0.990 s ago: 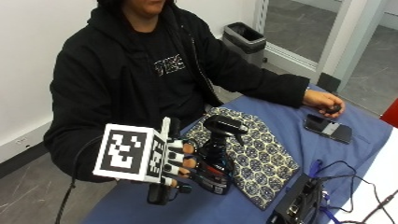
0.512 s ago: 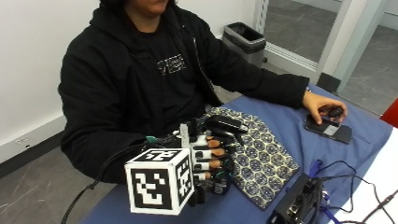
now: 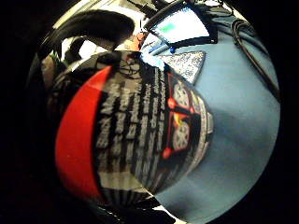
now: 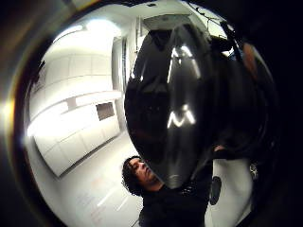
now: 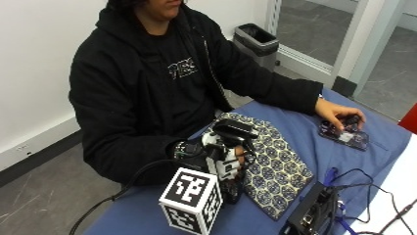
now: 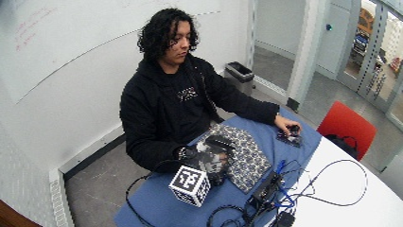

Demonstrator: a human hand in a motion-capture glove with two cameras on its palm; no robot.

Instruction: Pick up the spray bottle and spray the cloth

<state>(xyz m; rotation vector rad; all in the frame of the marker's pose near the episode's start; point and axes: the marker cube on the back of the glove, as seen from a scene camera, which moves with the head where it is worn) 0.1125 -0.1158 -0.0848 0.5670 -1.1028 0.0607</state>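
**One bottle in hand, one cloth on the table**

Left: one gloved right hand (image 5: 218, 156) with fingers curled round one black spray bottle (image 5: 229, 147), held upright at the near-left edge of the cloth (image 5: 273, 161). The little-finger palm view fills with the bottle's red-and-black label (image 3: 140, 140). One patterned cloth lies flat on the blue table (image 5: 306, 132), just right of the bottle. Near right: one black box (image 5: 312, 215) with cables. Far right: one bare left hand (image 5: 338, 115) resting on one phone (image 5: 345, 137).
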